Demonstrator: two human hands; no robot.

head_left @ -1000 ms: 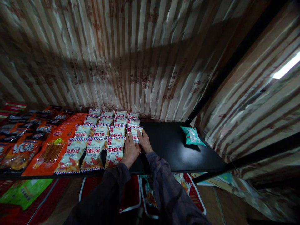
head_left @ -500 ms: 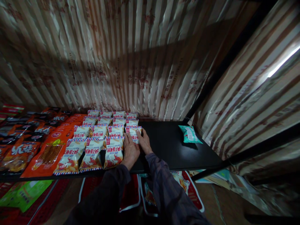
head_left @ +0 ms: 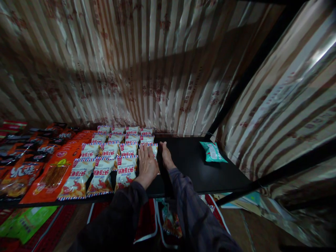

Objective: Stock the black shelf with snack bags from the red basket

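My left hand lies flat, fingers stretched forward, over a white snack bag with a striped edge and red lettering. That bag is partly hidden under the hand. Just to the right, my right hand stands on edge above the black shelf, fingers straight, a small gap between it and the bag. Nothing is in its grasp. Rows of matching snack bags stretch to the left and back of my left hand, leaning on one another.
Left of the white bags lie orange snack packets and black-and-orange packets. A teal packet rests at the shelf's right end, near a black post. Red baskets stand below the front edge. Striped sheeting hangs behind.
My right hand has let go of the white snack bag's right side and moved slightly right. My left hand has slid onto the top of that bag, fingers flatter.
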